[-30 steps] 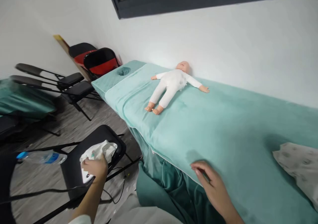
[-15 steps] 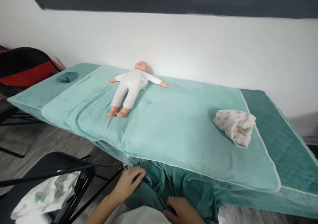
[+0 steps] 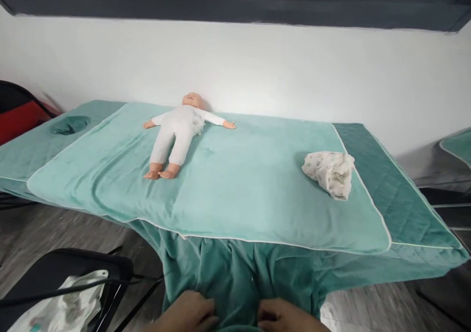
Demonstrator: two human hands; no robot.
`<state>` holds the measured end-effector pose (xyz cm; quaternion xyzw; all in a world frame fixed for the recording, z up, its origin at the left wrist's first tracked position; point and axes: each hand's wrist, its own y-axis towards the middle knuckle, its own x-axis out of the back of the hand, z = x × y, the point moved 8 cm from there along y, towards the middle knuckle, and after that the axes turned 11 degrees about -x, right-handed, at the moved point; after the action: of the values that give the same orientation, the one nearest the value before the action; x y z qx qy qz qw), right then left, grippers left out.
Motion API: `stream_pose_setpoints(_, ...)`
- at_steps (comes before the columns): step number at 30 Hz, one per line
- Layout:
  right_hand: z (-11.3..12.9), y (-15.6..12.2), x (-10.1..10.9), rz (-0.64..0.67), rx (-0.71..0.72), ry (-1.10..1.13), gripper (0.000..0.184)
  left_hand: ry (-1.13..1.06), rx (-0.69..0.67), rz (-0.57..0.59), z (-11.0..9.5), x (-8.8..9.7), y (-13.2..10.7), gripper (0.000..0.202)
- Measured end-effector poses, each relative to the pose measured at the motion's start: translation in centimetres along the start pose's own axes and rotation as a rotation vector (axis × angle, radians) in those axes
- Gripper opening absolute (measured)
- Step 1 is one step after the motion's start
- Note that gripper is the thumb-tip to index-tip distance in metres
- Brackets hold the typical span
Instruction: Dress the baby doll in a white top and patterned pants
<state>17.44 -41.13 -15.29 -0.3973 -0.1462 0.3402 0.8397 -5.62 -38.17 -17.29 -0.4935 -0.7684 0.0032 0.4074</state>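
My left hand (image 3: 191,310) is low at the bottom of the view, its fingers curled on the dark green sheet (image 3: 228,268) that hangs from the bed's near side. Level with it on the other side, my right hand (image 3: 285,315) is also closed on the sheet, which is stretched between the two. The fingertips are partly hidden. Beyond them, on a light green blanket (image 3: 253,189), a baby doll (image 3: 176,128) in a white suit lies on its back, arms spread. A crumpled white printed cloth (image 3: 329,172) lies on the blanket's right part.
A black chair (image 3: 66,263) with a white printed cloth (image 3: 75,305) on it stands at lower left, with a dark cable across it. The bed has a face hole (image 3: 69,124) at its left end. A white wall (image 3: 257,67) runs behind. Another chair (image 3: 22,118) is at far left.
My left hand has moved right and down from the bed's edge, and its fingers have curled. The view has swung right. The doll and cloth lie as before.
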Motion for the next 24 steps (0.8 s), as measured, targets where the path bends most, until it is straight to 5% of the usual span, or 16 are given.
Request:
stream_pose_setpoints(3, -3.6, 0.4, 0.9, -0.021, -0.081, -0.04, 0.025, 0.205, -0.095, 0.014, -2.0, 0.6, 3.6, 0.027)
stream_pose_setpoints(8, -7.0, -0.6, 1.4, 0.083, -0.158, 0.119, 0.038, 0.218, -0.431, -0.272, -7.4, 5.5, 8.6, 0.034)
stream_pose_setpoints(12, -5.0, -2.5, 4.0, 0.01, -0.095, 0.111, 0.037, 0.128, -0.628, -0.567, -11.8, 11.9, 12.3, 0.029)
stream_pose_setpoints(15, -1.5, -4.5, 8.9, -0.163, 0.029, 0.111, 0.04, 0.04, -0.668, -0.661, -13.6, 16.5, 17.1, 0.027)
stream_pose_setpoints(20, 4.1, -10.5, 24.0, -1.114, 0.298, 0.045, 0.055, -0.314, -0.492, -0.695, -12.1, 21.3, 26.1, 0.024)
stream_pose_setpoints(22, 4.9, -12.9, 29.0, -1.525, 0.367, 0.045, 0.074, -0.505, -0.411, -0.724, -10.8, 22.0, 28.2, 0.023)
stream_pose_setpoints(24, 4.8, -13.8, 32.7, -1.794, 0.325, 0.086, 0.085, -0.668, -0.36, -0.743, -9.9, 22.1, 29.1, 0.024)
